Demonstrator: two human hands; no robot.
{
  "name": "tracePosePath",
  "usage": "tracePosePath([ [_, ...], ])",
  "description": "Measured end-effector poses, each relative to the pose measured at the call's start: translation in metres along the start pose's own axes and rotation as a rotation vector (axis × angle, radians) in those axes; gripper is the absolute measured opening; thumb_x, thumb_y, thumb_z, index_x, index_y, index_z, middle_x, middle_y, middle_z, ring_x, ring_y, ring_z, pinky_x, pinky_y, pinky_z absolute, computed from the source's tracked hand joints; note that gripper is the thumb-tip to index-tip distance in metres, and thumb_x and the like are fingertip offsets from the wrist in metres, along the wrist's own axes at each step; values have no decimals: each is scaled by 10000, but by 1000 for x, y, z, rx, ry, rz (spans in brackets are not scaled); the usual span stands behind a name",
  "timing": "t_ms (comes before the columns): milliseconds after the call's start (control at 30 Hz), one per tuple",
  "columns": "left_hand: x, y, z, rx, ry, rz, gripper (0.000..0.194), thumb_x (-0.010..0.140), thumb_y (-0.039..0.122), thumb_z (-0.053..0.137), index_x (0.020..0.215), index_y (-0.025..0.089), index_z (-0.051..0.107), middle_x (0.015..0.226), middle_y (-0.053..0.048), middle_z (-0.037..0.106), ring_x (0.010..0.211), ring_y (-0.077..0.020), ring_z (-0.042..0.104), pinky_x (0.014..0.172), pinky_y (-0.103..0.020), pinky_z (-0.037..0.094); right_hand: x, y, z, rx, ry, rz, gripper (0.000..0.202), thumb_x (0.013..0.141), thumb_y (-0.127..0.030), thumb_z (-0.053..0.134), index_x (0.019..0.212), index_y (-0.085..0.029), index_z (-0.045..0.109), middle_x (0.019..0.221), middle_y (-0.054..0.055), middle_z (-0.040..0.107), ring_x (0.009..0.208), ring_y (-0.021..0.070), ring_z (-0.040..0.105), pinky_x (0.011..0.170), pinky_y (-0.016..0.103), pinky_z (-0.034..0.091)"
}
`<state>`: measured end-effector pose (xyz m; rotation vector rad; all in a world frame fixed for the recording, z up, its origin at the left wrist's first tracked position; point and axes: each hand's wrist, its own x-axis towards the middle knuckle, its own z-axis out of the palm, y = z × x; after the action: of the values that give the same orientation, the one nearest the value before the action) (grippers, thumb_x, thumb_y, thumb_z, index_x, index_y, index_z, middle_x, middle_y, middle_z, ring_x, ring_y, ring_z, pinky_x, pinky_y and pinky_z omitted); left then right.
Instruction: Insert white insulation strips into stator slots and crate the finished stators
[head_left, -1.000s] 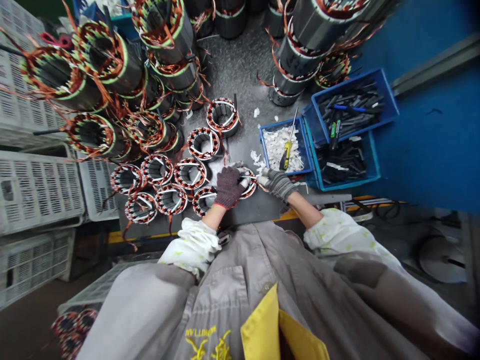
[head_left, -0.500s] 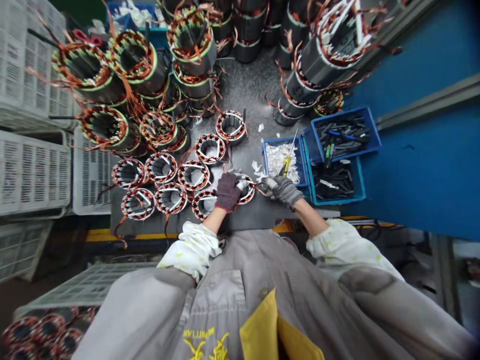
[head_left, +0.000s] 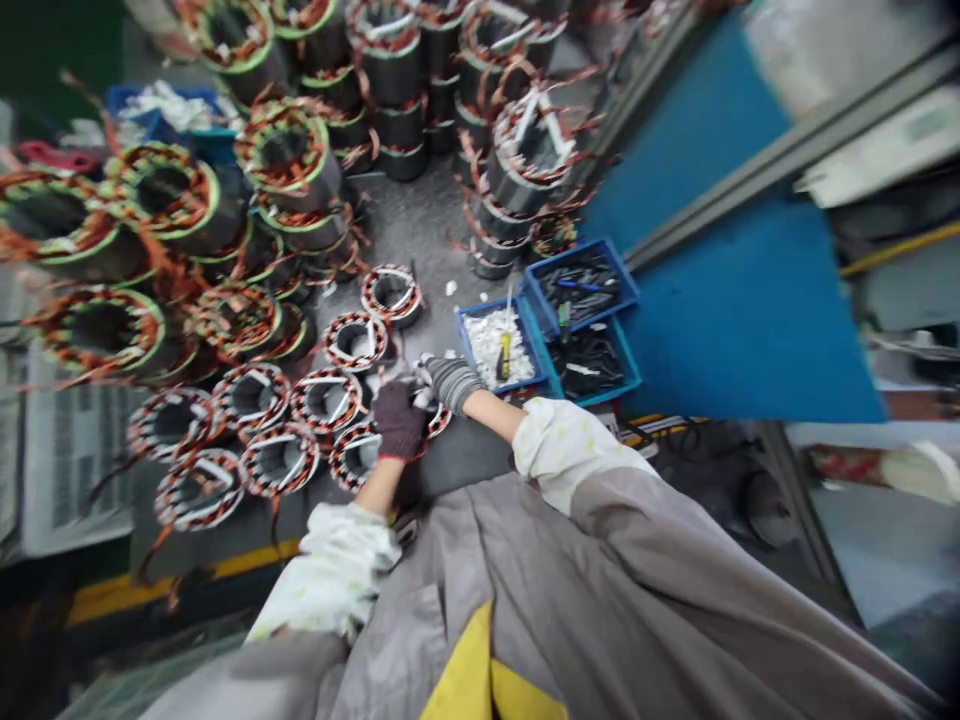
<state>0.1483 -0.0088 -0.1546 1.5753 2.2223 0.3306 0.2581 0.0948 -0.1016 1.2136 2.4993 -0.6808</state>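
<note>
My left hand, in a dark purple knitted glove, is closed at the left rim of a small motor stator with orange copper windings and white lacing. That stator stands on the grey bench, mostly hidden beneath both hands. My right hand, in a grey striped glove, reaches over its far side with fingers pinched together close to my left fingertips. Whatever is between the right fingers is too small and blurred to name. Beside my left hand stands another laced stator.
Several small stators stand at left, with taller stacked stators behind. To the right, a blue bin of white pieces holds a yellow-handled screwdriver. Next to it are bins of black sleeves. A blue panel borders the right.
The view has swung right, so the bench appears farther left. My right hand has moved from the stator's right side, where it held lead wires, to its far rim beside my left hand.
</note>
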Motion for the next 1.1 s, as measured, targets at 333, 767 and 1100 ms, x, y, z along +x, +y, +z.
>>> tracePosePath([
  [333,-41,7,5,195,-102,184,526,1011,479,477,1413,211,683,1040,-134,771,1054,-374,705,1197,-588,376,-100,210,-65,130,625,639,471,1046,-419,450,1224,-116,763,1212,209,783,1131,350,722,1050,470,533],
  [767,-68,29,-33,137,107,111,425,1044,399,494,1378,224,691,1317,-155,750,1283,-353,655,1151,-540,421,-75,242,-107,-238,340,576,188,803,-170,795,972,-89,811,1113,340,740,1192,473,677,949,613,506],
  [1100,-117,40,-107,145,178,439,455,1062,482,497,1502,418,595,1517,-65,645,1472,-296,527,1210,-542,396,-128,143,-47,571,245,-111,369,747,-766,659,955,-495,797,1172,167,792,1103,412,757,1027,657,549],
])
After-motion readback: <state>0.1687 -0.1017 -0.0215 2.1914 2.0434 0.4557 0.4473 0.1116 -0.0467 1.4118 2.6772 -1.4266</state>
